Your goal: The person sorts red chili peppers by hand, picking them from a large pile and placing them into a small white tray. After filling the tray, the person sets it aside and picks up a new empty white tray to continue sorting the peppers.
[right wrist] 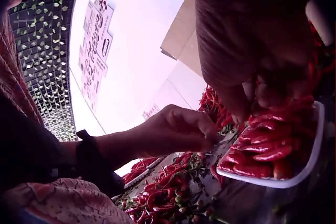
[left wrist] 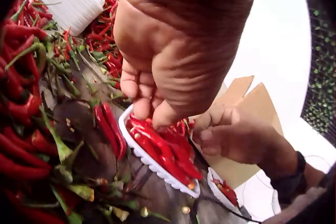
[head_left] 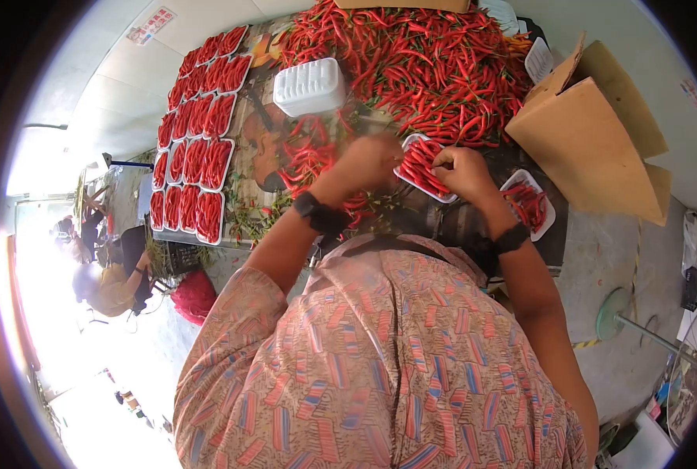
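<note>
A white foam tray (head_left: pixel 451 198) heaped with red chilies (head_left: pixel 419 166) lies on the table before the person. Over its right side, the right hand (head_left: pixel 467 176) has bent fingers and pinches at a red chili, fingertips down among the pods in the right wrist view. Blurred in the head view, the left hand (head_left: pixel 368 162) hovers at the tray's left edge. Its fingers (left wrist: pixel 142 90) bend toward the thumb just above the chilies in the left wrist view; I cannot tell whether they hold anything. Loose chilies (head_left: pixel 309 160) with green stems lie left of it.
A large chili pile (head_left: pixel 442 70) covers the table's back. Stacked white trays (head_left: pixel 309 86) stand left of it, and rows of filled trays (head_left: pixel 196 141) line the left side. Another tray (head_left: pixel 550 215) with some chilies and a cardboard box (head_left: pixel 591 141) are on the right.
</note>
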`<state>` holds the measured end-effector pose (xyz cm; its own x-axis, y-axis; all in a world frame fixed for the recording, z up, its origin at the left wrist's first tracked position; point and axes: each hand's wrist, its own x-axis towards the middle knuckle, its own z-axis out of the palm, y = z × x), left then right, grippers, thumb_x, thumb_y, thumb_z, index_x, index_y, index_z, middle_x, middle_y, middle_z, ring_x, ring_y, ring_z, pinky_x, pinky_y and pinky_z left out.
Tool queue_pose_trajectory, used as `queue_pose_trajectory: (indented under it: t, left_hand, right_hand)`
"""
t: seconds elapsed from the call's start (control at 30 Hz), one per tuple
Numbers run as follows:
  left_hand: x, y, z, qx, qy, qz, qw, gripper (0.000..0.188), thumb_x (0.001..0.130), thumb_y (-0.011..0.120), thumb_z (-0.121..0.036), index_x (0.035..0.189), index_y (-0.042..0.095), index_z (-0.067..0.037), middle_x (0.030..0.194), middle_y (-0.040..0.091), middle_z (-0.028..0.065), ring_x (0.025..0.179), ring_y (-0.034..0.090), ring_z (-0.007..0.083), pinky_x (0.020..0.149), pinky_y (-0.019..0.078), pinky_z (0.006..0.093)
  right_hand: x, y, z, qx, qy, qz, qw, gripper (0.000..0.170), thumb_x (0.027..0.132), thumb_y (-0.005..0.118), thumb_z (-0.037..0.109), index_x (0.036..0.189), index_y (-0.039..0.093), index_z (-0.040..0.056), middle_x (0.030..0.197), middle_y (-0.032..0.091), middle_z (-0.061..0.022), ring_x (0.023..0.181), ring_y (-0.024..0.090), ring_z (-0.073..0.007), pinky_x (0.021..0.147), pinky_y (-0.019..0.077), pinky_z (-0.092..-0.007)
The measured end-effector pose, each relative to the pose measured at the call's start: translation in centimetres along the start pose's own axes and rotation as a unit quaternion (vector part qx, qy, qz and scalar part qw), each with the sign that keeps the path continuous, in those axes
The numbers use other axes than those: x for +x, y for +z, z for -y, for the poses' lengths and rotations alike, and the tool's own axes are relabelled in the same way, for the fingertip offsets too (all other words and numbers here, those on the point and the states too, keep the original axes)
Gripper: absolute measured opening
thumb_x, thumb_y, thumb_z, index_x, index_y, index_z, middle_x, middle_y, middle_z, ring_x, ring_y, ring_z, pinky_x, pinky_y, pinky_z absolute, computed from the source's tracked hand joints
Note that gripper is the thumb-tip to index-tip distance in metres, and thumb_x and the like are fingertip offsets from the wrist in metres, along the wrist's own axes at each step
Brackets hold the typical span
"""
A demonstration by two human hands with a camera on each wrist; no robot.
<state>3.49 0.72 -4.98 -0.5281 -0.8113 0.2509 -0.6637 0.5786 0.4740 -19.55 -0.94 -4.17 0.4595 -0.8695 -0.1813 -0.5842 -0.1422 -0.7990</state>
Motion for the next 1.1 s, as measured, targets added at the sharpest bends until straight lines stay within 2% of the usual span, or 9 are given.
queue_pose_trajectory:
  t: [0.13, 0.2, 0.33, 0.5, 0.57, 0.83, 0.9, 1.03, 1.1]
  left_hand:
    - [-2.0, -4.1, -0.5, -0.001, -0.075, 0.020, 0.997, 0.014, 0.079, 0.054, -0.018, 0.080, 0.060, -0.005, 0.081, 0.060, 0.0148, 0.079, 0.060, 0.0353, 0.068, 0.0483, 0.0462]
    - [-3.2, -4.3, 0.3, 0.030, -0.186, 0.135, 0.973, 0.016, 0.080, 0.053, -0.017, 0.089, 0.059, -0.006, 0.086, 0.061, 0.0158, 0.082, 0.060, 0.0365, 0.070, 0.0482, 0.0477]
    - [-4.9, -2.1, 2.0, 0.050, -0.175, 0.074, 0.981, 0.019, 0.080, 0.052, -0.016, 0.095, 0.059, -0.007, 0.091, 0.061, 0.0163, 0.083, 0.060, 0.0370, 0.070, 0.0482, 0.0479]
    - [-2.6, -0.3, 1.3, 0.037, -0.066, 0.003, 0.997, 0.026, 0.076, 0.056, -0.013, 0.101, 0.060, -0.009, 0.099, 0.060, 0.0152, 0.083, 0.061, 0.0356, 0.073, 0.0498, 0.0447]
    - [-2.2, 0.3, 1.4, 0.065, -0.076, 0.027, 0.995, 0.027, 0.075, 0.057, -0.013, 0.103, 0.060, -0.010, 0.101, 0.059, 0.0146, 0.083, 0.062, 0.0348, 0.072, 0.0504, 0.0442]
    - [-2.4, -0.2, 1.6, 0.157, -0.065, 0.099, 0.980, 0.030, 0.077, 0.061, -0.020, 0.106, 0.059, -0.012, 0.105, 0.057, 0.0130, 0.080, 0.063, 0.0336, 0.064, 0.0520, 0.0437]
    - [-2.6, -0.6, 1.3, 0.164, -0.024, 0.069, 0.984, 0.028, 0.079, 0.059, -0.019, 0.106, 0.058, -0.012, 0.098, 0.059, 0.0135, 0.081, 0.063, 0.0326, 0.062, 0.0518, 0.0430]
    - [-2.4, -3.9, 0.0, 0.129, -0.075, 0.096, 0.984, 0.027, 0.081, 0.058, -0.018, 0.107, 0.057, -0.012, 0.088, 0.062, 0.0139, 0.077, 0.063, 0.0324, 0.061, 0.0512, 0.0424]
    - [-1.7, -5.2, -0.5, 0.101, -0.068, 0.089, 0.989, 0.021, 0.081, 0.060, -0.020, 0.098, 0.059, -0.008, 0.079, 0.062, 0.0150, 0.072, 0.062, 0.0335, 0.060, 0.0493, 0.0426]
  right_hand:
    - [0.2, -0.2, -0.7, -0.006, -0.057, -0.047, 0.997, 0.015, 0.074, 0.069, 0.013, 0.084, 0.067, 0.0018, 0.074, 0.067, -0.0114, 0.067, 0.064, -0.0179, 0.064, 0.0493, -0.0306]
    - [0.4, -0.2, -0.5, -0.005, -0.060, -0.055, 0.997, 0.016, 0.074, 0.070, 0.014, 0.084, 0.067, 0.0018, 0.074, 0.067, -0.0113, 0.067, 0.064, -0.0178, 0.064, 0.0493, -0.0306]
    - [0.4, 0.0, 0.2, 0.002, -0.040, -0.056, 0.998, 0.016, 0.075, 0.069, 0.014, 0.085, 0.067, 0.0020, 0.074, 0.067, -0.0111, 0.066, 0.064, -0.0172, 0.063, 0.0489, -0.0306]
    - [0.3, -0.1, 0.7, -0.013, -0.048, -0.064, 0.997, 0.015, 0.076, 0.069, 0.014, 0.086, 0.068, 0.0018, 0.074, 0.067, -0.0108, 0.066, 0.063, -0.0155, 0.063, 0.0482, -0.0301]
    - [0.0, -0.5, 0.9, 0.014, -0.044, -0.053, 0.998, 0.017, 0.074, 0.067, 0.019, 0.084, 0.067, 0.0042, 0.079, 0.067, -0.0147, 0.076, 0.065, -0.0285, 0.070, 0.0499, -0.0366]
    - [-0.2, -0.8, 0.2, 0.022, -0.039, -0.071, 0.996, 0.017, 0.075, 0.066, 0.019, 0.083, 0.067, 0.0040, 0.079, 0.066, -0.0143, 0.075, 0.065, -0.0284, 0.070, 0.0497, -0.0366]
    - [0.0, -0.7, 0.4, 0.024, -0.037, -0.067, 0.997, 0.017, 0.075, 0.066, 0.018, 0.083, 0.067, 0.0040, 0.078, 0.066, -0.0143, 0.075, 0.065, -0.0281, 0.070, 0.0497, -0.0365]
    - [0.5, -0.9, 0.6, 0.031, -0.050, -0.061, 0.996, 0.017, 0.076, 0.065, 0.019, 0.085, 0.068, 0.0043, 0.079, 0.066, -0.0147, 0.074, 0.065, -0.0277, 0.069, 0.0498, -0.0360]
    - [0.7, -1.1, 0.9, 0.038, -0.046, -0.046, 0.997, 0.018, 0.076, 0.065, 0.019, 0.087, 0.068, 0.0048, 0.079, 0.066, -0.0150, 0.073, 0.065, -0.0277, 0.069, 0.0499, -0.0361]
